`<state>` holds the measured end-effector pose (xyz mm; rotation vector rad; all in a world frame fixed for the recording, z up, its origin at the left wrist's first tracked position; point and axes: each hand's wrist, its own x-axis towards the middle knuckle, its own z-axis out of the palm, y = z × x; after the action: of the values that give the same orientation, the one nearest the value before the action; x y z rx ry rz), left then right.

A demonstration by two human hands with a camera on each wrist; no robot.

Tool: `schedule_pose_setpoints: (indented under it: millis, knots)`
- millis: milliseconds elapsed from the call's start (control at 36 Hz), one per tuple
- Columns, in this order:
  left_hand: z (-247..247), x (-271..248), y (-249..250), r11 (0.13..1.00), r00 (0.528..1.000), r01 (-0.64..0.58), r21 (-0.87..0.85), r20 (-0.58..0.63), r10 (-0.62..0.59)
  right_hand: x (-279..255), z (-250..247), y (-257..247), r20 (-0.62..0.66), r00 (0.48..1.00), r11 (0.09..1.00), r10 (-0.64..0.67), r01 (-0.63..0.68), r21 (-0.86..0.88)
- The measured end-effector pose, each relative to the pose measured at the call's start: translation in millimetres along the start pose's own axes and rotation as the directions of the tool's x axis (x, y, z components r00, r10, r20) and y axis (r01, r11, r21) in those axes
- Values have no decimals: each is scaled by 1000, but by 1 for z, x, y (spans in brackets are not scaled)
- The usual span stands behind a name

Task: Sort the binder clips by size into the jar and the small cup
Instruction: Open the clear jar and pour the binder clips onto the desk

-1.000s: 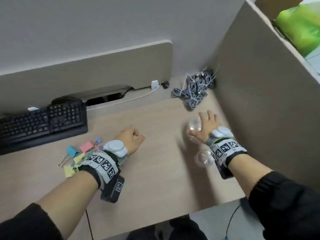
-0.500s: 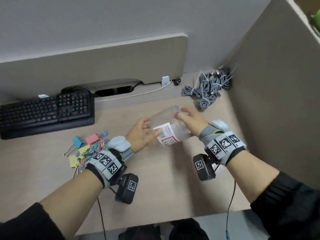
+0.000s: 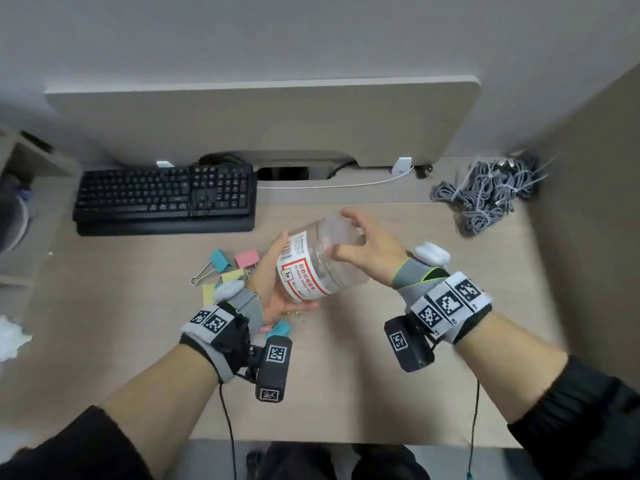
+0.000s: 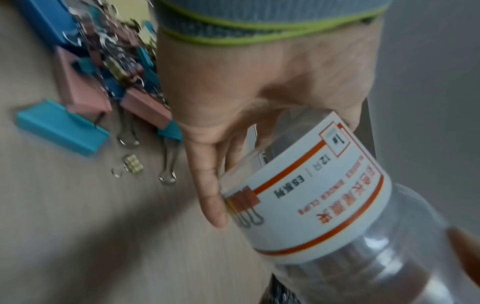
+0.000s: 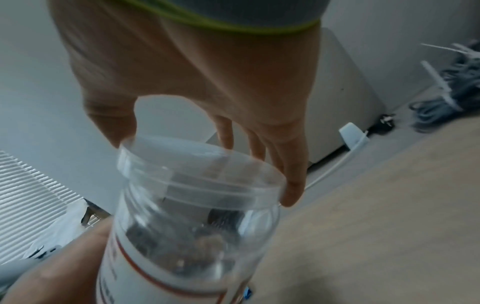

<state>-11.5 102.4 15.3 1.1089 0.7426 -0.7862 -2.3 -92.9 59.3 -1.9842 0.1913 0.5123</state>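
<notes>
A clear plastic jar with a white and red label hangs tilted above the middle of the desk, held between both hands. My left hand grips its labelled body from below. My right hand curls its fingers round the jar's clear lid end. Coloured binder clips of different sizes lie in a loose pile on the desk under my left wrist, blue, pink and yellow ones among them. The small cup is not in sight.
A black keyboard lies at the back left. A bundle of grey cables fills the back right corner beside a beige partition. A white cable runs along the back. The desk's front edge is near my forearms.
My right hand lifted the jar from the right side of the desk and carried it to the middle. My left hand rose from the desk and took hold of its body.
</notes>
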Motion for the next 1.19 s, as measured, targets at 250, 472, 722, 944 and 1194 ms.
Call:
schedule_pose_setpoints:
  millis: [250,472,722,944,1194]
  knots:
    - [-82,-3,10,983,998,55,-174,47,-48,34,39,59,-110,975,771,193,-220,-598]
    - [-116,-13,10,993,1000,21,-115,18,-19,41,79,108,-77,969,645,235,-215,-734]
    - [-145,-9,18,997,997,36,-75,-71,-42,33,116,-14,107,986,992,128,-128,-1]
    - [-156,-20,22,998,990,-22,56,-138,30,30,149,-43,175,979,961,101,-50,-271]
    - [-184,-29,17,941,982,-167,295,-32,184,38,167,-45,189,973,962,135,-83,-262]
